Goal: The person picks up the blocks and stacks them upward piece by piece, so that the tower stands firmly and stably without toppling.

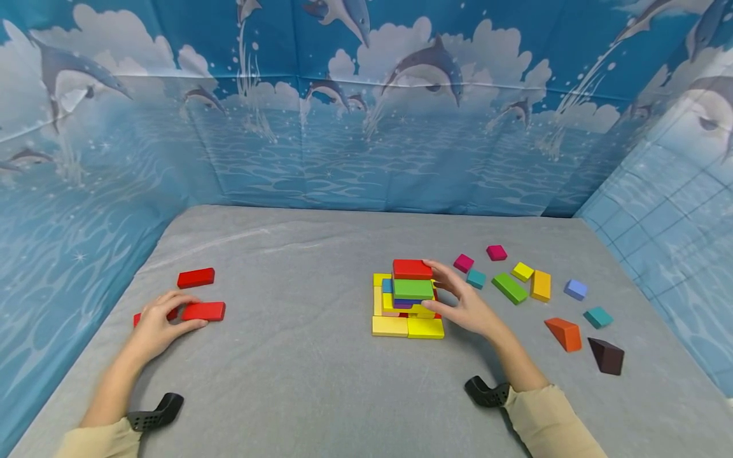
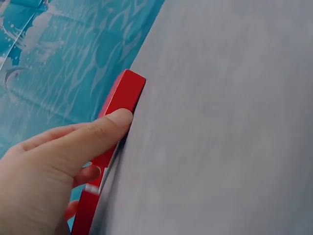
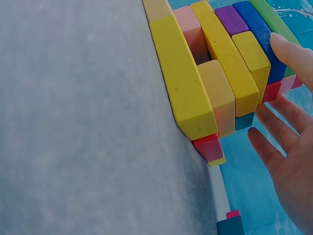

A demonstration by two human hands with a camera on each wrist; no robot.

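Head view: a person's left hand [image 1: 157,324] pinches a red block [image 1: 210,311] between thumb and fingers at the left of a grey surface [image 1: 286,381], while the right hand [image 1: 466,308] curves along the right side of a multicoloured stack [image 1: 412,305], fingers apart and relaxed; whether they touch it cannot be told. The right hand screens part of that side. A second red block [image 1: 196,278] lies just beyond the left hand, which partly hides more red [image 1: 137,320] beside it.

Ten loose blocks lie scattered right of the stack: two magenta blocks [image 1: 496,253], two teal blocks [image 1: 598,317], one small yellow block [image 1: 522,271], one green bar [image 1: 511,288], one amber block [image 1: 541,285], one blue block [image 1: 575,289], and two tapering wedges, orange [image 1: 565,334] and dark brown [image 1: 608,356]. Two black wrist mounts [image 1: 154,415] sit at the sleeves [image 1: 552,420], and a creased, dolphin-print curtain [image 1: 355,146] encloses the scene.

Right wrist view shows smooth bars with softened edges in the stack, among them a pink block [image 3: 190,29], a purple block [image 3: 231,20] and a dark blue bar [image 3: 261,41].
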